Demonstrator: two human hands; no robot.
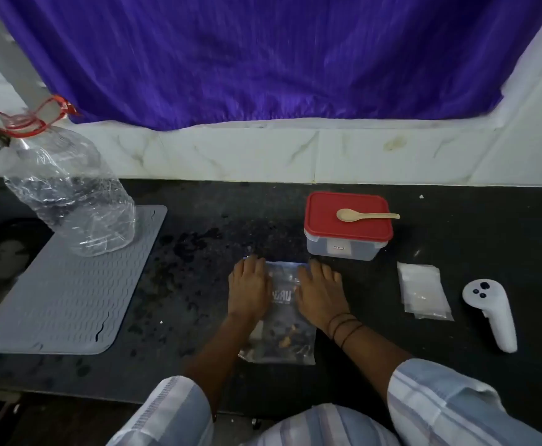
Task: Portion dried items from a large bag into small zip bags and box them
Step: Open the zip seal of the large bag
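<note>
Both forearms reach forward from rolled striped sleeves, converging toward the middle. The left hand (249,289) lies palm down, its fingers (253,263) straight and close together, pointing away from the body. The right hand (319,292) lies flat beside it, fingers slightly spread, dark threads round the wrist.

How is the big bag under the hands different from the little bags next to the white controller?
The big bag has dark and orange dried bits inside; the little bags look empty. The big bag has printed letters; the little bags are plain. The left hand and right hand press flat on the big bag; nothing touches the little bags, which lie stacked. Both are clear plastic, flat on the dark counter.
</note>
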